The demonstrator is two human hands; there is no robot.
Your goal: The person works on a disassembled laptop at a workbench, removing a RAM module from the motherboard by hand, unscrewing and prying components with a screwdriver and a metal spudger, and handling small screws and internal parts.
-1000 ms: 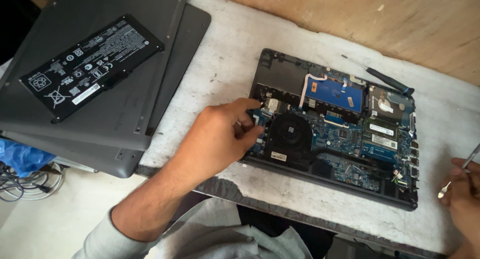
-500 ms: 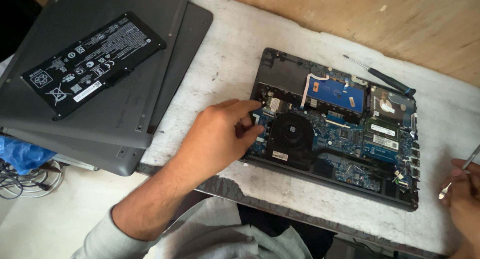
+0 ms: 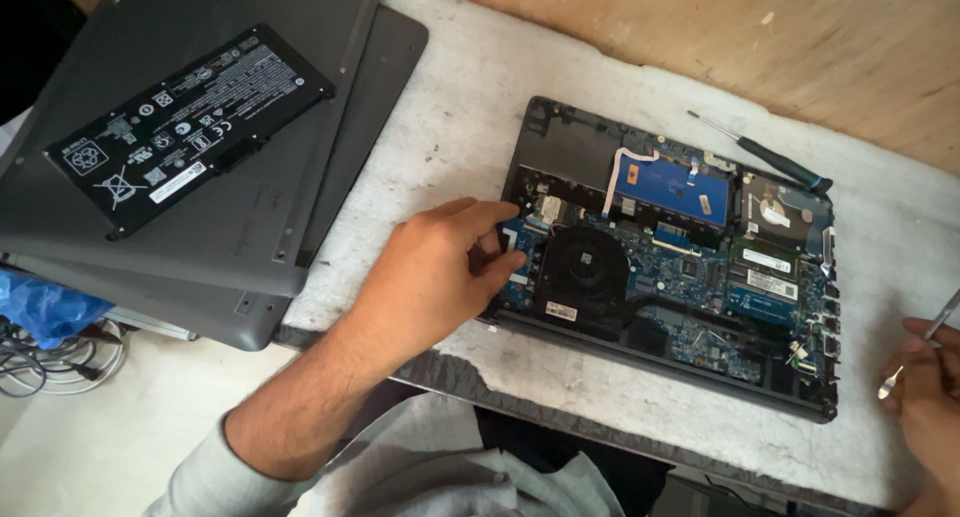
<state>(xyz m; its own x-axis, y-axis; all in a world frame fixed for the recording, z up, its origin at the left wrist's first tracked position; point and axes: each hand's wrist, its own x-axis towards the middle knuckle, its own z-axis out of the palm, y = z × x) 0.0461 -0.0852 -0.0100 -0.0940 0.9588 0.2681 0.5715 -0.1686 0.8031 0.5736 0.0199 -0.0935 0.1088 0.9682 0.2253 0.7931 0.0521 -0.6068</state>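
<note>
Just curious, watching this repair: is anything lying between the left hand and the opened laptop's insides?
Nothing visible does. The left hand already has its fingertips on the circuit board at the left edge of the open laptop, beside the black fan.

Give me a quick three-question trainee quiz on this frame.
1. True or false: the left hand has its fingertips on the open laptop beside the fan.
2. What lies on the grey lids at the upper left? A) black battery B) keyboard C) mouse
3. Which hand holds the thin metal tool?

Key: 1 true. 2 A, the battery on the lids. 3 the right hand.
</note>
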